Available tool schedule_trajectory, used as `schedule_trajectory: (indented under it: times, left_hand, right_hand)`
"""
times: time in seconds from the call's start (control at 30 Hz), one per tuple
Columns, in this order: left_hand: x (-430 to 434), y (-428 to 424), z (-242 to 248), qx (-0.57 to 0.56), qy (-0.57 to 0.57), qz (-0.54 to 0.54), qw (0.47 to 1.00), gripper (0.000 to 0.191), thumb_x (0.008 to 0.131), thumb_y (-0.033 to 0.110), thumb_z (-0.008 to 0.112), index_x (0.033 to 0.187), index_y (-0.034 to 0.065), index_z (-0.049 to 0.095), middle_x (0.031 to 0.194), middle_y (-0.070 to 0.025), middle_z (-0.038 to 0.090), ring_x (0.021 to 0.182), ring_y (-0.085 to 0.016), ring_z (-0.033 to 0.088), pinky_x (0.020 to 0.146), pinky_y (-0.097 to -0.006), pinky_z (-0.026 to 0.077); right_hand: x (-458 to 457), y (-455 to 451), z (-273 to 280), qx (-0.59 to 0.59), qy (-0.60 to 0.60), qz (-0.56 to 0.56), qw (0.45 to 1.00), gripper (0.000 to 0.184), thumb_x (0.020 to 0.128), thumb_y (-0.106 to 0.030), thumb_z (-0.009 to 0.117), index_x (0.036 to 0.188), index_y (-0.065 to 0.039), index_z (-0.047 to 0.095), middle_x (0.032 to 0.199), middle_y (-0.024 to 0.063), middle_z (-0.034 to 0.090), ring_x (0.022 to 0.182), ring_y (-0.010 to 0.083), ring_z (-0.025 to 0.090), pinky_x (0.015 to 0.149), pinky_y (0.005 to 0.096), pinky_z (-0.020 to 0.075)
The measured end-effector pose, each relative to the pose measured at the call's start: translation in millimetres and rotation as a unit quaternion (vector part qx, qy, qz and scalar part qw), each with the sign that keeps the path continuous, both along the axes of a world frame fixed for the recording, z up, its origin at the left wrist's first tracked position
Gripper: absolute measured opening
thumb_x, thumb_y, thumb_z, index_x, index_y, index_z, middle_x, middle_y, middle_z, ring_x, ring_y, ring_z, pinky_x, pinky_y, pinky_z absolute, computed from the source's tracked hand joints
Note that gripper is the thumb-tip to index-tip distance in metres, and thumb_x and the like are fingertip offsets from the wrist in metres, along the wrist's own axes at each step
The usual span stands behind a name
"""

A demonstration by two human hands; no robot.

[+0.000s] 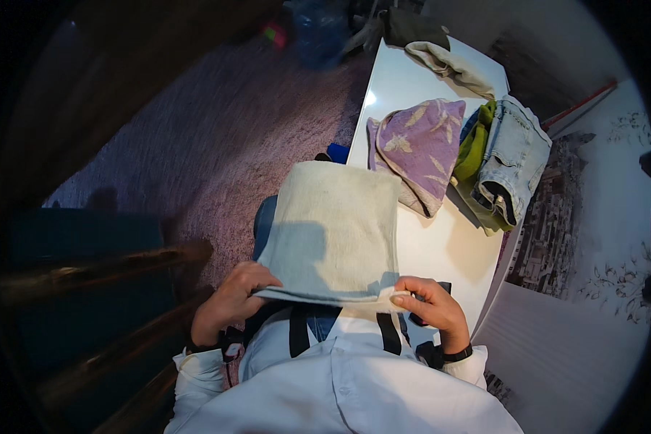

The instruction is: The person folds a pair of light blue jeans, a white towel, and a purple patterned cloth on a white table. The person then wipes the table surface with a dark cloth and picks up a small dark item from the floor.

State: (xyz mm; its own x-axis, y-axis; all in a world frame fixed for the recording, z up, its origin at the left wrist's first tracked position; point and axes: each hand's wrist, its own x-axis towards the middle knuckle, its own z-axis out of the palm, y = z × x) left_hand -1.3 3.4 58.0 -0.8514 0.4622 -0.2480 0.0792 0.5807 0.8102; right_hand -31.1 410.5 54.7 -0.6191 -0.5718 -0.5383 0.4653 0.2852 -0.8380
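A folded cream cloth [336,228] lies across my lap, its right side reaching the edge of the white table. My left hand [240,293] grips the near left corner, and my right hand [431,306] pinches the near right corner between thumb and fingers. The near edge shows layered fabric. Beyond the cloth, to the right, a folded purple towel [417,146] with a pale leaf pattern rests on the table.
The white table [439,244] also holds folded light-blue jeans [512,157], a green garment [472,157], a beige cloth [453,68] and a dark cloth [415,27]. Wooden rails [108,266] stand at the left, near a pinkish carpet [211,141]. A patterned wall is at the right.
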Motion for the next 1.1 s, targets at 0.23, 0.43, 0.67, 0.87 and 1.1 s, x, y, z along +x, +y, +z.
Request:
schedule_trajectory:
  times: [0.23, 0.43, 0.67, 0.87, 1.1]
  left_hand:
    - [0, -21, 3, -0.005, -0.252, -0.010, 0.968, 0.030, 0.084, 0.020, 0.086, 0.108, 0.0033, 0.076, 0.100, -0.0068, 0.070, 0.091, -0.019, 0.065, 0.080, -0.0329, 0.053]
    - [-11, -48, -33, 0.187, -0.213, 0.168, 0.944, 0.029, 0.082, 0.015, 0.085, 0.107, 0.0042, 0.074, 0.097, 0.0001, 0.068, 0.090, -0.011, 0.064, 0.083, -0.0287, 0.052]
    - [-7, -34, -101, 0.393, -0.232, 0.385, 0.802, 0.047, 0.085, 0.014, 0.087, 0.126, 0.0062, 0.064, 0.111, -0.0038, 0.069, 0.100, -0.016, 0.067, 0.097, -0.0323, 0.053]
    - [22, -41, -119, 0.425, -0.305, 0.360, 0.772, 0.065, 0.083, 0.009, 0.088, 0.139, 0.0008, 0.055, 0.125, -0.0090, 0.068, 0.119, -0.021, 0.066, 0.108, -0.0372, 0.051]
    - [30, -41, -115, 0.372, -0.276, 0.347, 0.816, 0.070, 0.083, 0.004, 0.085, 0.146, 0.0001, 0.053, 0.126, -0.0087, 0.070, 0.118, -0.020, 0.066, 0.109, -0.0354, 0.050]
  right_hand:
    - [-1, -8, -13, -0.048, 0.020, -0.065, 0.997, 0.019, 0.106, -0.022, 0.066, 0.104, -0.003, 0.068, 0.091, -0.0051, 0.060, 0.084, 0.0055, 0.051, 0.076, 0.0222, 0.0428]
    - [-40, -21, -52, -0.108, 0.022, -0.238, 0.965, 0.017, 0.105, -0.021, 0.066, 0.103, -0.005, 0.069, 0.089, -0.0055, 0.065, 0.083, 0.0040, 0.057, 0.078, 0.0221, 0.0466]
    - [-29, -32, -93, -0.187, -0.130, -0.309, 0.923, 0.047, 0.106, -0.021, 0.064, 0.146, 0.000, 0.055, 0.132, 0.0096, 0.068, 0.116, 0.0164, 0.068, 0.102, 0.0312, 0.0527]
    - [1, -19, -76, -0.147, -0.049, -0.243, 0.958, 0.043, 0.103, -0.017, 0.067, 0.141, 0.002, 0.060, 0.129, 0.0079, 0.071, 0.116, 0.0151, 0.066, 0.106, 0.0309, 0.0488]
    - [-11, -39, -71, -0.138, -0.005, -0.289, 0.947, 0.037, 0.107, -0.020, 0.064, 0.137, 0.002, 0.064, 0.124, 0.0062, 0.074, 0.109, 0.0116, 0.067, 0.101, 0.0288, 0.0492]
